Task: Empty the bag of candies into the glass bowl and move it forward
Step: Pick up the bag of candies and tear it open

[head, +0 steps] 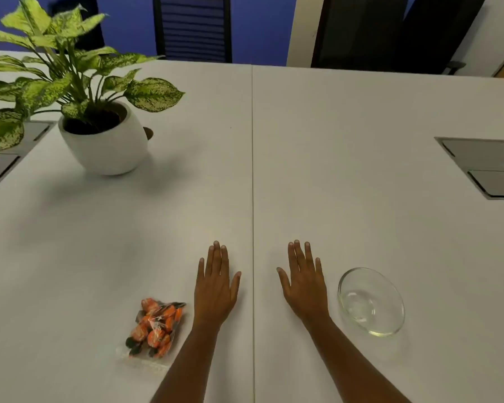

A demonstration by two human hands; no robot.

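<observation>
A clear plastic bag of orange-wrapped candies [154, 327] lies flat on the white table, just left of my left forearm. My left hand [217, 283] rests palm down on the table with fingers spread, holding nothing. My right hand [303, 282] lies palm down the same way, on the other side of the table seam. An empty glass bowl [371, 301] stands on the table just right of my right hand, not touching it.
A potted plant in a white pot [105, 141] stands at the far left. Grey cable hatches sit in the table at the left edge [3, 164] and the right edge [486, 167]. Dark chairs [192, 27] stand beyond the table's far edge.
</observation>
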